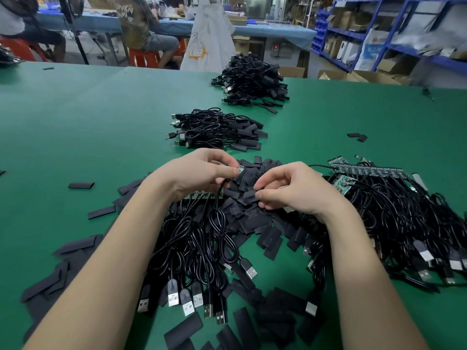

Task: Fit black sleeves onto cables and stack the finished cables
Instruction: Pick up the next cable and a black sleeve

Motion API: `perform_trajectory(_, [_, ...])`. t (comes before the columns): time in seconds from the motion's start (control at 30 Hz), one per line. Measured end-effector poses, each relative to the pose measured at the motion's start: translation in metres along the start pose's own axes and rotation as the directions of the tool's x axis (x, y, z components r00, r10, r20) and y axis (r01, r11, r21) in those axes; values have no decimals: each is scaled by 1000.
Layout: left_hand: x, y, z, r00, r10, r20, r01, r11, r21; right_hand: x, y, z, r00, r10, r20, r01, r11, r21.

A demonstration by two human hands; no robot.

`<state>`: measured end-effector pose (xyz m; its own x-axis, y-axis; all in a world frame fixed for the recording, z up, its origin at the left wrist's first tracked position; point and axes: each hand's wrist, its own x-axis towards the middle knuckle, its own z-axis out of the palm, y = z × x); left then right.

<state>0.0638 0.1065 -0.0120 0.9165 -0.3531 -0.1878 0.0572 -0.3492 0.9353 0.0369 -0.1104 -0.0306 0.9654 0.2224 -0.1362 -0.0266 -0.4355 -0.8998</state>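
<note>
Black sleeve (249,193) — flat, matte (pinched by right hand (295,190)) — atop sleeve heap.

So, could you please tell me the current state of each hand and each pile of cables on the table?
Left hand: pinching a small circuit board end.
Right hand: pinching a black sleeve.
Near stack: sleeved cables, piled.
Far stack: sleeved cables, piled.
Right-side cables: boards bare, unsleeved.
Loose sleeves: heaped, unused.
</note>
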Motion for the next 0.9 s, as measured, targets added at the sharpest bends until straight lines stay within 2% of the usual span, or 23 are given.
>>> perform_trajectory(0.33, [2, -2, -2, 1000, 2, -1, -2, 1000, -6, 12, -6, 30, 992, -106, -64, 96, 984, -152])
perform_trajectory(0.6, [3, -5, -6, 1000, 0, -15, 0, 1000, -16, 17, -3, 47, 983, -120, -136, 115, 992, -41])
perform_trajectory(0.9, [3, -7, -9, 1000, 7, -16, -7, 999, -52, 16, -3, 53, 988, -125, -90, 127, 992, 20])
